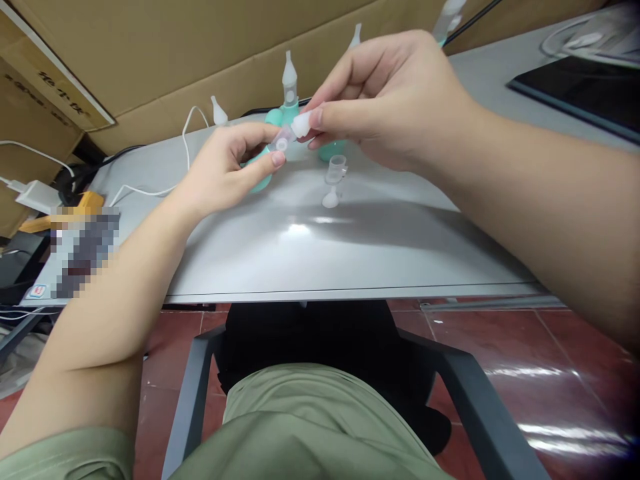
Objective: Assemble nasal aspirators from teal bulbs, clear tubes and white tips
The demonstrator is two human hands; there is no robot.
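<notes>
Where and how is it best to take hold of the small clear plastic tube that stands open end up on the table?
I would pinch the clear plastic tube by its upright wall, just below the round open rim, coming from the near edge of the grey table. That side looks free, while a teal rounded part stands close behind.

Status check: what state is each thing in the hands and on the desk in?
Left hand: closed on clear tube
Right hand: pinching white tip
Clear tube: held tilted
White tip: at tube's end; cannot tell if seated
Clear cup: standing, open end up
Rear nozzle: upright, fitted
Dark slab: lying flat
</notes>
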